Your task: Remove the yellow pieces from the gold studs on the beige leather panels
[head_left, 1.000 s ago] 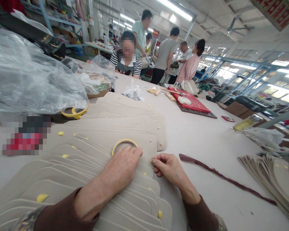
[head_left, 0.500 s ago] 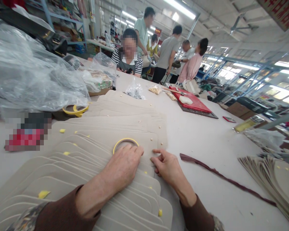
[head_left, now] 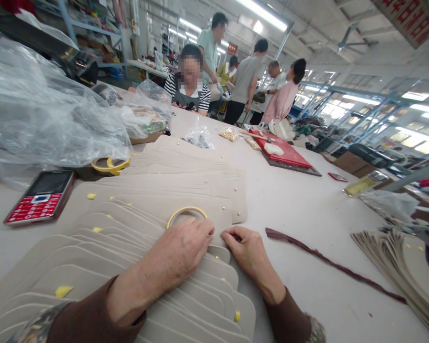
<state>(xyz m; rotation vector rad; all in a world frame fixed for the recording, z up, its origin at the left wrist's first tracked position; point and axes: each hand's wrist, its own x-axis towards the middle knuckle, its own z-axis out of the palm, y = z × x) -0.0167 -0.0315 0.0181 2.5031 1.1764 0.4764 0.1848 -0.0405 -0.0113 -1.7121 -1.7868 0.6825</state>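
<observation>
My left hand (head_left: 186,245) is closed around a roll of yellow tape (head_left: 170,220), whose far rim rises behind the knuckles. To its right, my right hand (head_left: 245,247) has thumb and forefinger pinched together over the edge of a beige panel; what lies in the pinch is too small to make out. Under both hands spreads a fanned stack of beige panels (head_left: 103,257) with rounded corners. Small yellow tape bits (head_left: 63,291) stick to several of them. Other panels (head_left: 196,190) farther back carry small gold-coloured studs.
At left are a red keypad phone (head_left: 39,197), another yellow tape roll (head_left: 110,166) and plastic bags (head_left: 53,109). A dark brown strip (head_left: 329,264) lies right of my hands. A red board (head_left: 286,151) and a bag of gold-coloured pieces (head_left: 229,134) are farther back. A co-worker (head_left: 189,95) sits opposite.
My right hand's thumb and forefinger, apart before, have closed into a pinch. My left hand stays at the tape roll, nearly unmoved. The view has shifted slightly.
</observation>
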